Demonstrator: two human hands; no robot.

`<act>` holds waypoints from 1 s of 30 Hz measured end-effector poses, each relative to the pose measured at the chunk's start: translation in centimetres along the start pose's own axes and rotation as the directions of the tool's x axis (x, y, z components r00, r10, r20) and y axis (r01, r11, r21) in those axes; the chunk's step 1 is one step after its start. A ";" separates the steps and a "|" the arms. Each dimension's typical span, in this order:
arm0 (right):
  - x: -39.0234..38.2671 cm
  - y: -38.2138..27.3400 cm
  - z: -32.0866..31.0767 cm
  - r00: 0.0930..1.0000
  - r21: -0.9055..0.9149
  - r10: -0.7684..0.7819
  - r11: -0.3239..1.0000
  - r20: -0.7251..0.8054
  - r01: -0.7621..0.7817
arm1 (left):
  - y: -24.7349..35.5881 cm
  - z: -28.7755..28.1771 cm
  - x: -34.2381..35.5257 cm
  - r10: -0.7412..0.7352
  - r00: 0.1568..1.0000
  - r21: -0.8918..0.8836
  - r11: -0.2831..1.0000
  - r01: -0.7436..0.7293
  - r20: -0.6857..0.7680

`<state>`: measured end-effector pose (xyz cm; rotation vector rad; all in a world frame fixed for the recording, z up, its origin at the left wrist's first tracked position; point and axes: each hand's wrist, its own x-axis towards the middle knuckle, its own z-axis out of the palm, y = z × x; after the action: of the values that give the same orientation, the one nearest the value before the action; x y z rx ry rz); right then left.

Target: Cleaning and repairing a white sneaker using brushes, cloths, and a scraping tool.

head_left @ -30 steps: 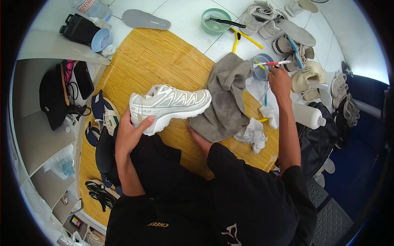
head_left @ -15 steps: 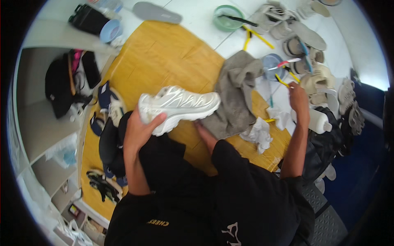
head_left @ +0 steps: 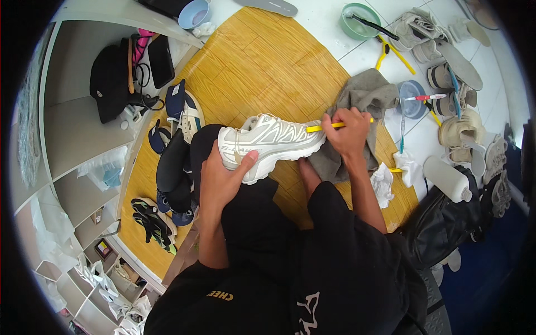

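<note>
My left hand [head_left: 222, 174] grips a white sneaker [head_left: 273, 144] by its heel, thumb along the side, with the toe pointing right. In my closed right hand [head_left: 350, 134] is a slim yellow brush [head_left: 316, 128], its end against the top of the toe; the bristles cannot be made out. Beneath the right hand and the toe, a grey-brown cloth [head_left: 365, 92] lies crumpled on the wood-patterned mat [head_left: 262, 61].
A blue-grey cup [head_left: 411, 92] with a red-and-white brush [head_left: 427, 97] across it stands at right. Beyond are a green bowl [head_left: 357, 28], several shoes and insoles. A white bottle [head_left: 446, 177] and crumpled tissue [head_left: 383, 184] lie nearer. Shelves [head_left: 84, 151] line the left.
My right hand has moved left from beside the cup, bringing the yellow brush to the sneaker's toe. The left hand still holds the sneaker. The view has shifted, so the surroundings appear displaced.
</note>
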<state>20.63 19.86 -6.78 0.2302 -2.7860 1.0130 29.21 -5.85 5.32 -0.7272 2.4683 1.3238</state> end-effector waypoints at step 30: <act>2.9 1.1 0.6 0.916 0.054 -0.345 0.938 0.203 0.341 | -0.8 1.7 -0.8 -0.061 0.997 -0.015 0.998 0.060 -0.054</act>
<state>17.50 20.06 -7.31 0.8428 -2.7716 0.9722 30.22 -4.59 4.19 -0.8446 2.4611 1.3164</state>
